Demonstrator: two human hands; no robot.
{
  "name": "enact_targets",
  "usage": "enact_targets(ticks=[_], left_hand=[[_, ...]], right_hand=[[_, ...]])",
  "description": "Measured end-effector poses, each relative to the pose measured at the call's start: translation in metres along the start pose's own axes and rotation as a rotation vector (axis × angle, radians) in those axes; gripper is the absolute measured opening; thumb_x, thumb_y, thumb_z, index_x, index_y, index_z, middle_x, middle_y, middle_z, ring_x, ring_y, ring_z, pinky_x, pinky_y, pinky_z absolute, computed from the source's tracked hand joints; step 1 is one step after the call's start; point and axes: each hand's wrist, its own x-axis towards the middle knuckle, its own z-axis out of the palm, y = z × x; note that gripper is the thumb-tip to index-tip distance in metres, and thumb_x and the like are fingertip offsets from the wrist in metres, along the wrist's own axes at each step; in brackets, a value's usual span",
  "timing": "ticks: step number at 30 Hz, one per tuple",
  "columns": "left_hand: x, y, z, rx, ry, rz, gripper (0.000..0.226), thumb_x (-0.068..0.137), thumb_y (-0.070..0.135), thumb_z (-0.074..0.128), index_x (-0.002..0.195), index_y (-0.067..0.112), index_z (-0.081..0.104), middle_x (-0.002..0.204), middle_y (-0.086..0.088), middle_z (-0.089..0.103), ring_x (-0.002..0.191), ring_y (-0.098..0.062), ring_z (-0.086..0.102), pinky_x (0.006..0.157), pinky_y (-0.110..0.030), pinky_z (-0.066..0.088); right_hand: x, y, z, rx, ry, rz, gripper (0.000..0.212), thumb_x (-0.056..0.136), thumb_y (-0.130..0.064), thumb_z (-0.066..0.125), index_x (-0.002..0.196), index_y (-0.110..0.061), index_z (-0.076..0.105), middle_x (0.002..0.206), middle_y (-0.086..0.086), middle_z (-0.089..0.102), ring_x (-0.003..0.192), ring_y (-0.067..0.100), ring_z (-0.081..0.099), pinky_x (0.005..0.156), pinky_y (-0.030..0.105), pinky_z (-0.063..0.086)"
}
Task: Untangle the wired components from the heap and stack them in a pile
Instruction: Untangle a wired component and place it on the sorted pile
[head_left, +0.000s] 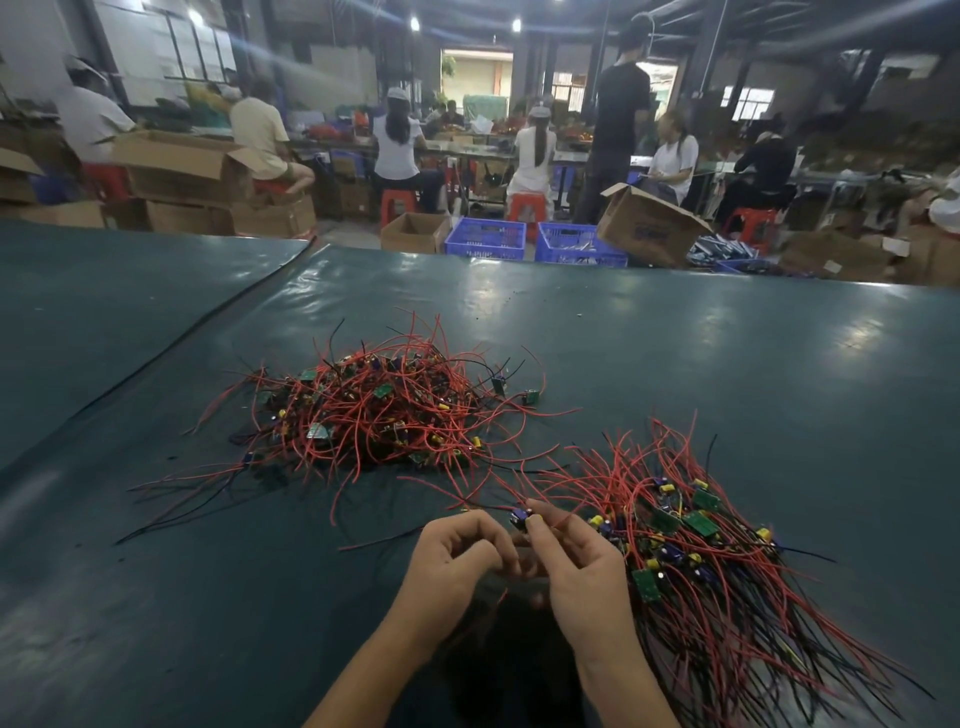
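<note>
- Head view, nearest item: the right hand (576, 566) sits at 6 o'clock in the frame. Its thumb and forefinger pinch a small component (521, 518), raised just off the table (727, 364).
- The left hand (457, 556) lies against the right hand on its 9 o'clock side, with its fingers curled inward. Whether it grips a lead cannot be told.
- The component's red and black leads appear to trail toward 9 o'clock from the hands. Which strands belong to it is not certain.
- The pile (701, 545) of sorted pieces lies just beside the right hand at 3 o'clock. Its green boards are bunched at the near-centre end, and its leads fan out toward 5 o'clock.
- Governing relation: the pile's long axis runs roughly 11 to 5 o'clock, and the right hand is the nearer one. Judged next move: a short carry toward 3 o'clock, turning the piece so its leads follow that axis.
- The heap (374, 415) of tangled pieces lies at 11 o'clock, apart from both hands and closer to the left hand. Its stray red leads reach toward the hands and the pile.
- Risk, as a judgement: those stray leads could snag the held piece.
- Far, at 12 o'clock beyond the table edge: blue crates (485, 239), a cardboard box (652, 226) and seated workers.
</note>
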Motion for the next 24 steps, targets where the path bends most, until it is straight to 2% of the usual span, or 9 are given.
enact_targets(ticks=[3, 6, 10, 12, 15, 17, 20, 24], left_hand=[[0.000, 0.006, -0.002, -0.140, 0.012, -0.116, 0.014, 0.075, 0.016, 0.065, 0.061, 0.015, 0.068, 0.062, -0.009, 0.062, 0.062, -0.019, 0.058, 0.062, -0.025, 0.049], [0.001, 0.010, -0.003, -0.157, 0.061, -0.202, 0.035, 0.081, 0.041, 0.059, 0.064, 0.012, 0.071, 0.065, -0.009, 0.065, 0.062, -0.019, 0.060, 0.059, -0.023, 0.050], [0.002, 0.011, 0.000, -0.102, 0.038, -0.268, 0.040, 0.081, 0.044, 0.057, 0.076, 0.009, 0.075, 0.074, -0.010, 0.072, 0.068, -0.021, 0.068, 0.063, -0.027, 0.056], [0.002, 0.011, 0.001, -0.129, 0.069, -0.239, 0.034, 0.081, 0.039, 0.057, 0.080, 0.011, 0.075, 0.075, -0.008, 0.072, 0.068, -0.018, 0.070, 0.061, -0.024, 0.055], [0.003, 0.013, -0.001, -0.155, 0.120, -0.123, 0.024, 0.079, 0.032, 0.061, 0.088, 0.017, 0.078, 0.082, -0.009, 0.075, 0.071, -0.017, 0.070, 0.065, -0.023, 0.055], [0.004, 0.011, -0.003, -0.128, 0.152, -0.068, 0.020, 0.078, 0.030, 0.064, 0.088, 0.020, 0.078, 0.082, -0.009, 0.075, 0.072, -0.018, 0.071, 0.068, -0.024, 0.056], [0.005, 0.005, -0.005, -0.052, 0.218, -0.026, 0.019, 0.079, 0.034, 0.063, 0.085, 0.023, 0.078, 0.078, -0.007, 0.075, 0.073, -0.016, 0.070, 0.070, -0.022, 0.055], [0.006, 0.001, -0.005, -0.011, 0.252, -0.002, 0.018, 0.082, 0.032, 0.063, 0.084, 0.024, 0.078, 0.076, -0.005, 0.075, 0.070, -0.012, 0.069, 0.066, -0.019, 0.053]], right_hand=[[0.002, 0.004, 0.001, 0.027, 0.035, -0.026, 0.013, 0.092, -0.011, 0.063, 0.097, -0.018, 0.074, 0.077, 0.006, 0.075, 0.067, 0.019, 0.069, 0.062, 0.031, 0.059], [0.002, 0.006, 0.001, 0.031, 0.044, -0.079, 0.014, 0.092, -0.012, 0.063, 0.098, -0.018, 0.075, 0.077, 0.005, 0.075, 0.069, 0.017, 0.071, 0.063, 0.030, 0.058], [-0.001, 0.004, 0.004, 0.110, -0.051, -0.062, 0.015, 0.081, -0.022, 0.069, 0.093, -0.021, 0.078, 0.083, 0.015, 0.074, 0.073, 0.030, 0.068, 0.072, 0.055, 0.055], [-0.003, 0.002, 0.004, 0.138, -0.089, -0.056, 0.021, 0.075, -0.025, 0.069, 0.094, -0.019, 0.078, 0.085, 0.021, 0.072, 0.073, 0.031, 0.065, 0.075, 0.061, 0.052], [-0.003, 0.001, 0.004, 0.108, -0.099, -0.074, 0.015, 0.084, -0.015, 0.067, 0.095, -0.013, 0.078, 0.074, 0.014, 0.072, 0.059, 0.013, 0.061, 0.060, 0.034, 0.052], [-0.003, 0.000, 0.003, 0.116, -0.090, -0.057, 0.012, 0.087, -0.010, 0.066, 0.094, -0.012, 0.075, 0.067, 0.012, 0.070, 0.053, 0.010, 0.061, 0.049, 0.021, 0.048], [-0.004, -0.002, 0.003, 0.142, -0.082, -0.007, 0.007, 0.086, -0.011, 0.068, 0.092, -0.009, 0.070, 0.061, 0.014, 0.068, 0.048, 0.011, 0.060, 0.043, 0.020, 0.047], [-0.004, -0.003, 0.002, 0.114, -0.069, 0.034, 0.008, 0.088, -0.013, 0.067, 0.089, -0.006, 0.064, 0.056, 0.013, 0.065, 0.038, 0.013, 0.054, 0.037, 0.020, 0.043]])
